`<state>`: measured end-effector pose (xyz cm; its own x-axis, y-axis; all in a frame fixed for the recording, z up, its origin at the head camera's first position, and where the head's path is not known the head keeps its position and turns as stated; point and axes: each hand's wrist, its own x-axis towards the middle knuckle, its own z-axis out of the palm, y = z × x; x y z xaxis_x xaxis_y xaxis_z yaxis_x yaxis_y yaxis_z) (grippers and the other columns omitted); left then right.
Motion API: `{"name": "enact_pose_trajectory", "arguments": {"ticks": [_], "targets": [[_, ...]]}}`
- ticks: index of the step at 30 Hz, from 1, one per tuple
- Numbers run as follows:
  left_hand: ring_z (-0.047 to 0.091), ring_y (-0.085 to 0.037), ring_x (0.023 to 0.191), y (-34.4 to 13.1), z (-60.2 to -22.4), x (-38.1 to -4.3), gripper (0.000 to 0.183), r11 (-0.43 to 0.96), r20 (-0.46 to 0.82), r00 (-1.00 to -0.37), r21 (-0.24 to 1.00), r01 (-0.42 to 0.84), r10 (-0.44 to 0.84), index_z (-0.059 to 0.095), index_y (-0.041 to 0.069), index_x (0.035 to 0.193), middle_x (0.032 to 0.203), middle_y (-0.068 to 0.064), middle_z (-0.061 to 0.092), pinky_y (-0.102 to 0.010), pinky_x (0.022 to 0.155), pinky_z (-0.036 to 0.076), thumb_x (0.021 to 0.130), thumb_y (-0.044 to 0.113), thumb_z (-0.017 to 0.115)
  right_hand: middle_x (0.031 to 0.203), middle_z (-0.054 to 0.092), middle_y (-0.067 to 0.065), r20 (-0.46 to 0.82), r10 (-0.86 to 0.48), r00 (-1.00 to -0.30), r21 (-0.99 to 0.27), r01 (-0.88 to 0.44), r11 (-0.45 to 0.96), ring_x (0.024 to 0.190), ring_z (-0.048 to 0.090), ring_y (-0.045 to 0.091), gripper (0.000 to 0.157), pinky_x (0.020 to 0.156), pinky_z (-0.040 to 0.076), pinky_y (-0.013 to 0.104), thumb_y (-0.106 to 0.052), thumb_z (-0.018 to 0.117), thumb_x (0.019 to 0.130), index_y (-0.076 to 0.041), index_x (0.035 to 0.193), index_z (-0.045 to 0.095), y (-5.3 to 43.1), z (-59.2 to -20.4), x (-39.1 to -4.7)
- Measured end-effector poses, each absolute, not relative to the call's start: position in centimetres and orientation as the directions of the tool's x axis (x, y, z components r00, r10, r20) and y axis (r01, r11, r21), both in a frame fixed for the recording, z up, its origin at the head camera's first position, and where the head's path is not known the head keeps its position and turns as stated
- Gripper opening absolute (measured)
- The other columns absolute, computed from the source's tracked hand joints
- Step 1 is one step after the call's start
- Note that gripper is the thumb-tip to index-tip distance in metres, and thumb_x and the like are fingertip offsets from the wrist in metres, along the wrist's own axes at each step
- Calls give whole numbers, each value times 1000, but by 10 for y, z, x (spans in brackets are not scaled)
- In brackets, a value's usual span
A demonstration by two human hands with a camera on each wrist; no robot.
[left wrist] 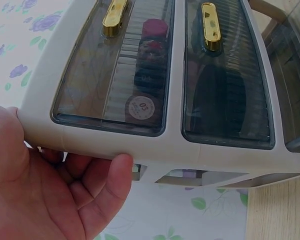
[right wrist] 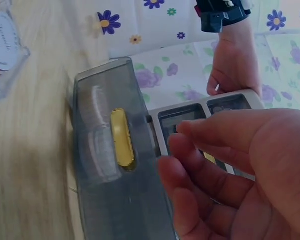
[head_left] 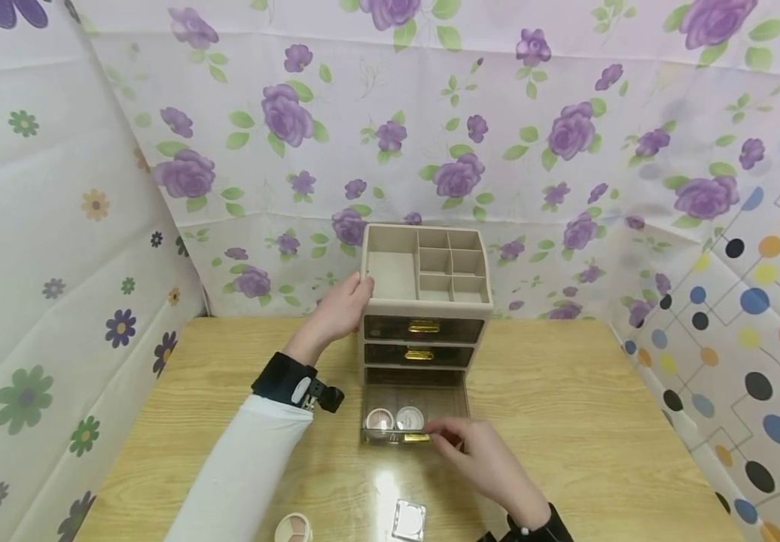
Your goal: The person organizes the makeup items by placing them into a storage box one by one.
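Note:
A beige cosmetics drawer organizer (head_left: 431, 309) stands on the table, its top divided into compartments. My left hand (head_left: 339, 309) grips its left side near the top edge. Below two closed dark drawers, the bottom drawer (head_left: 424, 395) is pulled out, with two round cosmetic cases, one pinkish (head_left: 379, 420) and one whitish (head_left: 409, 418), near its front. My right hand (head_left: 481, 455) is beside the drawer's gold handle (right wrist: 121, 137), its fingers loosely bent with nothing between them. Through an upper drawer front, a round item labelled 03 (left wrist: 141, 108) shows.
Near the table's front edge lie a round palette with several shades (head_left: 293, 528) and a square clear case (head_left: 409, 520). The wooden table (head_left: 566, 421) extends to both sides. Flowered cloth (head_left: 281, 181) hangs behind, and a dotted one (head_left: 769, 361) on the right.

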<state>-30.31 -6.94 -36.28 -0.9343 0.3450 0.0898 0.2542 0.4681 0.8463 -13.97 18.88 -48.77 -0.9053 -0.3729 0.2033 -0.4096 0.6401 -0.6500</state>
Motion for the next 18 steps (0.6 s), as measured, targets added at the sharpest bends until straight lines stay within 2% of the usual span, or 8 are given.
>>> {"name": "enact_pose_trajectory", "arguments": {"ticks": [2, 6, 9, 14, 18], "targets": [[51, -26, 64, -69, -363, -303, 38, 468, 91, -934, 846, 255, 345, 48, 13, 121, 89, -14, 49, -34, 55, 48, 109, 40, 25, 88, 69, -14, 208, -396, -895, -645, -429, 632, 66, 58, 0, 15, 57, 53, 23, -17, 67, 96, -24, 107, 72, 188, -491, -137], [50, -26, 61, -68, -362, -303, 37, 470, 98, -933, 843, 263, 345, 48, 11, 109, 81, -12, 44, -33, 54, 47, 109, 40, 25, 89, 70, -9, 212, -466, -859, -627, -485, 609, 72, 59, -1, 17, 61, 55, 22, -15, 72, 91, -20, 108, 71, 182, -502, -130], [50, -25, 60, -69, -362, -303, 38, 475, 96, -933, 840, 264, 348, 47, 10, 106, 79, -11, 43, -33, 54, 47, 109, 40, 24, 102, 69, -6, 195, -518, -833, -589, -522, 617, 83, 61, 3, 25, 70, 56, 25, -21, 74, 89, -17, 114, 70, 178, -511, -123], [51, -26, 63, -69, -363, -304, 38, 476, 85, -933, 842, 255, 349, 47, 12, 115, 83, -13, 44, -34, 56, 48, 109, 40, 24, 129, 60, -3, 100, -517, -850, -521, -487, 701, 103, 60, 13, 46, 86, 55, 39, -39, 75, 86, -27, 129, 62, 173, -520, -110], [52, -26, 64, -70, -363, -303, 39, 470, 80, -935, 847, 247, 346, 48, 12, 121, 87, -13, 47, -35, 57, 48, 109, 41, 24, 136, 53, -5, 7, -515, -857, -522, -442, 729, 117, 53, 17, 62, 95, 50, 48, -49, 75, 82, -33, 139, 54, 170, -525, -103]]}}
